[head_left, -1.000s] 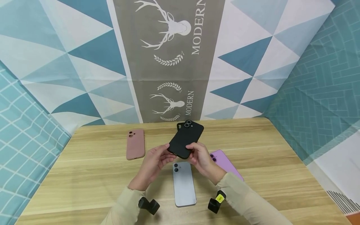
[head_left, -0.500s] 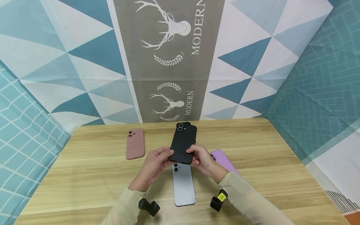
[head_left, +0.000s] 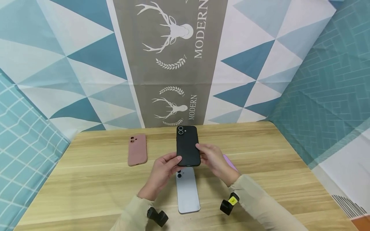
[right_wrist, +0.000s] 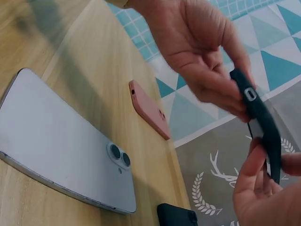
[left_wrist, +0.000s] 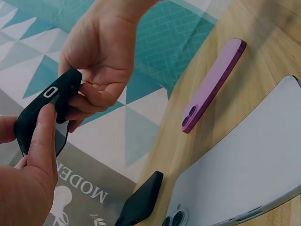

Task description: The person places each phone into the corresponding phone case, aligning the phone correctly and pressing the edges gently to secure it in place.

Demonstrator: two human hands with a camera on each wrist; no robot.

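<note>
Both hands hold a phone in a black case [head_left: 188, 146] above the table, its camera end pointing away. My left hand [head_left: 162, 171] pinches the lower left corner, thumb on the back. My right hand [head_left: 215, 162] grips the right edge, thumb on the back and fingers beneath. In the left wrist view the black case [left_wrist: 35, 110] shows a port cutout on its end, with a glossy screen side below. Under the hands lies a pale blue-white phone [head_left: 188, 191], camera side up. A second black case or phone [left_wrist: 141, 202] lies farther back, hidden in the head view.
A pink phone case [head_left: 137, 149] lies at the back left of the wooden table [head_left: 95, 179]. Partly covered by my right arm is a purple phone [head_left: 229, 162]; the left wrist view shows that purple phone [left_wrist: 214, 84] whole. Patterned cloth walls [head_left: 245, 64] enclose the table.
The cased phone has turned from a rightward tilt to nearly straight, covering the black item behind it. My right hand has slid up along its edge, and the right forearm covers more of the purple phone.
</note>
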